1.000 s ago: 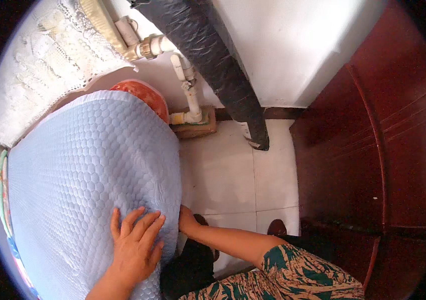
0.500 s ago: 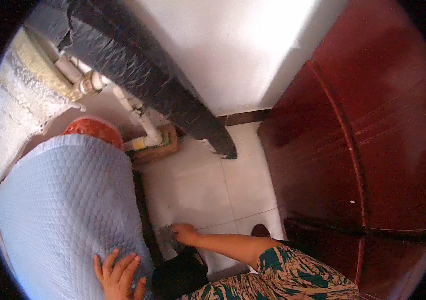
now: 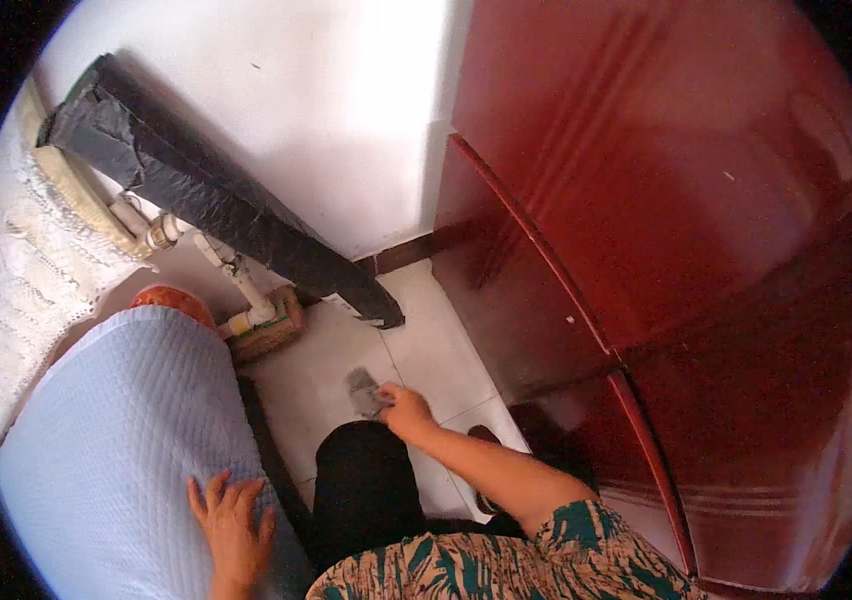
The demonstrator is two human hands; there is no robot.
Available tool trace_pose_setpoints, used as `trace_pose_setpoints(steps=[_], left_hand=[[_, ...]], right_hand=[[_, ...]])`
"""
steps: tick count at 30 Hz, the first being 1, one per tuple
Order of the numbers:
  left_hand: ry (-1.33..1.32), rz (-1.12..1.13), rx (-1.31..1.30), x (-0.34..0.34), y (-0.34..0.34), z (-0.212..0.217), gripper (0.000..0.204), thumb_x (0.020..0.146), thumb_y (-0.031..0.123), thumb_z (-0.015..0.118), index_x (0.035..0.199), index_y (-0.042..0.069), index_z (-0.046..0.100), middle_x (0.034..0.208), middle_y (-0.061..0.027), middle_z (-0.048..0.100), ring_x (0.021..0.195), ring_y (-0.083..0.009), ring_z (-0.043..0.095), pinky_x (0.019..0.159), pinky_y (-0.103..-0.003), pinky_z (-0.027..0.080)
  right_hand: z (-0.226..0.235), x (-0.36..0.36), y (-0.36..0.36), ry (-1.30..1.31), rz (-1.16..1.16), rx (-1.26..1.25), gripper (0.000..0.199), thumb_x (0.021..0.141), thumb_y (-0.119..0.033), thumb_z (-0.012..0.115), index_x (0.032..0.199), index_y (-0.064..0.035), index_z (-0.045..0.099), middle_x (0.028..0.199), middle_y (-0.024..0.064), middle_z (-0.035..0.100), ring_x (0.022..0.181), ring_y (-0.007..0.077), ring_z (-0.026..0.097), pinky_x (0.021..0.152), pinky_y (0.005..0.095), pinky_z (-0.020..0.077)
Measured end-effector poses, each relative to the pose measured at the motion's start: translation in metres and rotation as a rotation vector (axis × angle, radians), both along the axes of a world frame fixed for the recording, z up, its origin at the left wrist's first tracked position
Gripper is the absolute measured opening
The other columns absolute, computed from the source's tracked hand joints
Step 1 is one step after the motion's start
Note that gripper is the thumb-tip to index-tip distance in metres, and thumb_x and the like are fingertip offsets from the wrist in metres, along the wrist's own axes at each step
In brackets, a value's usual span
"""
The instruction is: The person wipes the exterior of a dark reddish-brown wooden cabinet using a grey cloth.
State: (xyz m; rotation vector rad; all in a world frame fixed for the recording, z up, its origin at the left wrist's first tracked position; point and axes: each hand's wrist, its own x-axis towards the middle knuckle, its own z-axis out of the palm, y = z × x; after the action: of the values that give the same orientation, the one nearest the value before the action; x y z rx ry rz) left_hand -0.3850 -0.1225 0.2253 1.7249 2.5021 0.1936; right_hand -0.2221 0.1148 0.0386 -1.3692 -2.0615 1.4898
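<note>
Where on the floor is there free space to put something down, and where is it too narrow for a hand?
Bare white tiles lie between the black wrapped pipe's foot and the dark red cabinet. Beside the quilted blue cover, the strip is narrow: the left hand rests on the cover, and the right hand holds a grey cloth on the floor.

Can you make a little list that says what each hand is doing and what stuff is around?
Left hand: flat on the pale blue quilted cover
Right hand: down near the white tiled floor, holding a small grey thing, too blurry to name
Behind: black wrapped pipe, white pipes, white wall
Right side: dark red wooden door
</note>
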Motion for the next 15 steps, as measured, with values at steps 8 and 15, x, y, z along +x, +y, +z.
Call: trace_pose_setpoints(steps=[8, 15], left_hand=[[0.017, -0.162, 0.205, 0.001, 0.007, -0.015, 0.047, 0.072, 0.009, 0.068, 0.117, 0.009, 0.057, 0.114, -0.0096, 0.058, 0.115, -0.0313, 0.048, 0.107, -0.050, 0.025], [-1.132, -0.128, 0.181, 0.079, 0.081, -0.020, 0.049, 0.089, 0.021, 0.062, 0.130, 0.000, 0.045, 0.127, -0.0130, 0.053, 0.119, -0.0261, 0.049, 0.102, -0.036, 0.037]], right_hand=[[0.102, 0.092, -0.012, 0.704, -0.345, -0.575, 0.032, 0.078, -0.004, 0.059, 0.110, -0.0010, 0.056, 0.102, 0.0095, 0.063, 0.093, 0.0209, 0.060, 0.085, 0.0332, 0.0462], [0.141, 0.132, -0.039, 1.038, -0.299, -0.769, 0.029, 0.083, -0.002, 0.051, 0.112, -0.0035, 0.055, 0.107, 0.0085, 0.061, 0.100, 0.0217, 0.058, 0.089, 0.0355, 0.0468]])
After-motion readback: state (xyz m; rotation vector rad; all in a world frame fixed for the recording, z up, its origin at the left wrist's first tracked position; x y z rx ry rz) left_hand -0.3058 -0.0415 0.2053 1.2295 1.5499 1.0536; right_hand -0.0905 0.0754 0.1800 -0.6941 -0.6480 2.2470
